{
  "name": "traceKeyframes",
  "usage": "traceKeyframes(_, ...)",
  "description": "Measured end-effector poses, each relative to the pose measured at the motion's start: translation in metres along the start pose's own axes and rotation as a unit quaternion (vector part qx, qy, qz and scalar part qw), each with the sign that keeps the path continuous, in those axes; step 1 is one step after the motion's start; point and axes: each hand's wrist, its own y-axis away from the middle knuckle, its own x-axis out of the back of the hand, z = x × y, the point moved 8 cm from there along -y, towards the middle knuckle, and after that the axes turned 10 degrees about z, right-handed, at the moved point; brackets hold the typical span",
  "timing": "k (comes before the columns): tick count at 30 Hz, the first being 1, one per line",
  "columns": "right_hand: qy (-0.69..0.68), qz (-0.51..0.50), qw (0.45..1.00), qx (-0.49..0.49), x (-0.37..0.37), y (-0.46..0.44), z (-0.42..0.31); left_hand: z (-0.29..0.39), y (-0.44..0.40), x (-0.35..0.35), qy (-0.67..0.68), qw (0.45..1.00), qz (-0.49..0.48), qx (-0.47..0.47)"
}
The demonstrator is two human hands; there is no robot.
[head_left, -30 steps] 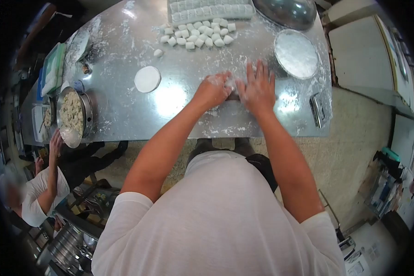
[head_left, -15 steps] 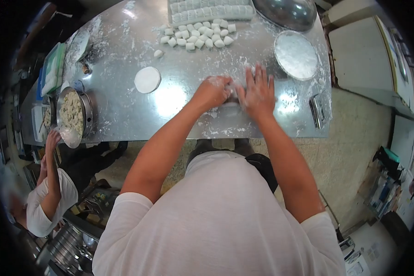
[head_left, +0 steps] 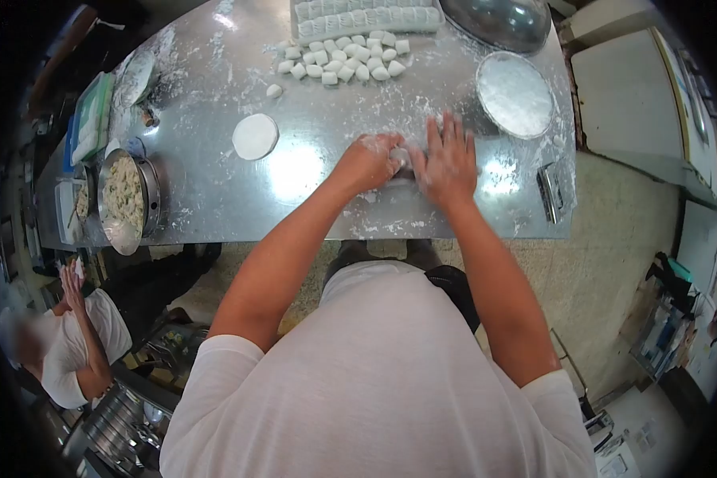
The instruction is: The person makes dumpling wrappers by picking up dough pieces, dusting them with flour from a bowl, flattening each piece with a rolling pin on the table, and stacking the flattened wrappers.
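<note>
My left hand (head_left: 374, 161) is closed, its floury fingers bent round a small whitish piece of dough (head_left: 401, 157), blurred and mostly hidden. Close by on the right, my right hand (head_left: 448, 162) lies flat and low over the steel table, fingers stretched and spread, slightly smeared by motion. What is under its palm is hidden. Left of my hands rests a flat round dough wrapper (head_left: 256, 137). Beyond them sits a cluster of small cut dough pieces (head_left: 345, 60), with one lone dough piece (head_left: 274, 91) apart from it.
A tray of shaped dumplings (head_left: 366, 22) stands at the back beside a metal bowl (head_left: 498, 20). At right are a round dish of flour (head_left: 515, 95) and a metal tool (head_left: 549, 193). A bowl of filling (head_left: 125, 195) stands left, near another person (head_left: 88, 342).
My hands stay in nearly the same place, with small finger movements. The other person has drawn their hands back from the filling bowl and now holds them together.
</note>
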Motion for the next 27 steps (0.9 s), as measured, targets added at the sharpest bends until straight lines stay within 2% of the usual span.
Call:
traceKeyframes(1,-0.011,-0.034,0.999,-0.005,0.002,0.023,0.000,0.001,0.002,-0.004,-0.033,0.999,-0.033,-0.016)
traceKeyframes(3,-0.042,-0.055,0.997,0.028,0.021,0.073,-0.002,-0.012,0.009,-0.008,-0.019,0.999,0.007,-0.031)
traceKeyframes(4,-0.045,-0.057,0.997,0.032,0.025,0.079,0.000,-0.024,0.017,-0.010,0.095,0.992,-0.021,0.085)
traceKeyframes(5,-0.052,-0.059,0.996,0.042,0.028,0.086,0.000,-0.035,0.027,-0.019,0.206,0.957,-0.054,0.199)
traceKeyframes(6,-0.058,-0.063,0.995,0.046,0.031,0.094,0.000,-0.051,0.032,-0.035,0.281,0.928,-0.063,0.237)
traceKeyframes(7,-0.055,-0.067,0.995,0.039,0.027,0.081,-0.002,-0.049,0.032,-0.033,0.281,0.926,-0.075,0.240)
traceKeyframes(9,-0.036,-0.051,0.998,0.020,0.009,0.027,-0.003,-0.033,0.023,-0.014,0.193,0.959,-0.076,0.192)
traceKeyframes(11,-0.021,-0.025,0.999,0.003,-0.006,-0.004,-0.003,-0.031,0.013,-0.016,0.187,0.964,-0.052,0.182)
traceKeyframes(13,-0.002,0.001,1.000,-0.006,-0.006,-0.022,-0.001,-0.008,0.000,0.003,0.054,0.997,0.017,0.054)
traceKeyframes(14,-0.001,0.009,1.000,0.000,0.000,-0.019,-0.002,-0.004,-0.001,0.003,0.024,0.998,-0.001,0.050)
traceKeyframes(17,-0.042,-0.056,0.997,0.015,0.015,0.058,-0.005,-0.015,0.009,-0.007,0.000,1.000,0.008,0.007)
traceKeyframes(18,-0.060,-0.064,0.996,0.029,0.024,0.077,-0.006,-0.011,0.012,-0.001,0.057,0.996,-0.032,0.066)
traceKeyframes(19,-0.062,-0.066,0.995,0.033,0.026,0.079,-0.004,-0.018,0.013,-0.003,0.058,0.995,-0.030,0.070)
traceKeyframes(20,-0.062,-0.080,0.994,0.039,0.027,0.084,-0.004,-0.038,0.021,-0.018,0.181,0.970,-0.055,0.154)
traceKeyframes(21,-0.060,-0.096,0.993,0.041,0.029,0.089,-0.004,-0.054,0.031,-0.036,0.298,0.922,-0.083,0.234)
traceKeyframes(22,-0.054,-0.095,0.993,0.038,0.024,0.075,-0.004,-0.065,0.032,-0.047,0.364,0.889,-0.083,0.265)
traceKeyframes(23,-0.049,-0.095,0.994,0.033,0.012,0.050,-0.005,-0.063,0.031,-0.048,0.362,0.888,-0.094,0.269)
traceKeyframes(25,-0.013,-0.055,0.998,0.012,-0.002,0.000,-0.006,-0.046,0.018,-0.019,0.241,0.946,-0.053,0.209)
traceKeyframes(26,-0.013,-0.050,0.999,0.010,-0.012,-0.011,-0.005,-0.032,0.010,-0.002,0.145,0.980,0.003,0.138)
traceKeyframes(27,-0.012,-0.026,1.000,0.001,-0.016,-0.023,-0.003,-0.028,0.008,-0.001,0.142,0.981,0.008,0.133)
